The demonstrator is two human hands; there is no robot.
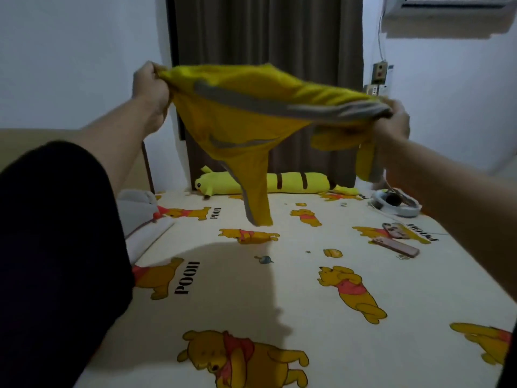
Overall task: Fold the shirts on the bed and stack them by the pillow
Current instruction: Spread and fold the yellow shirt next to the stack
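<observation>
1. The bed fills the lower picture, its sheet printed with cartoon bears. A shadow of the raised cloth lies on it near 6 o'clock from the shirt.
2. The curtain hangs behind the bed at 12 o'clock.
3. The shirt, yellow with grey bands, is held in the air above the bed, stretched between both hands. Its middle sags, and one narrow part dangles down toward the sheet without clearly touching it.
4. A long yellow plush lies along the far edge of the bed, beyond the dangling part.
5. Folded pale cloth sits at 9 o'clock on the bed; I cannot tell whether it is a pillow or finished shirts.
6. The left hand has its fingers curled tight on one bunched edge of the shirt, at 10 o'clock.
7. The right hand clamps the other edge at 3 o'clock, blurred, fingers closed round the fabric.
8. A phone lies at 4 o'clock on the sheet.
9. Handling, as I judge it: the shirt is light, limp and thin, so it will droop wherever unsupported. Better to hold it at the shoulder seams or hem corners, then lay it flat before folding.
</observation>
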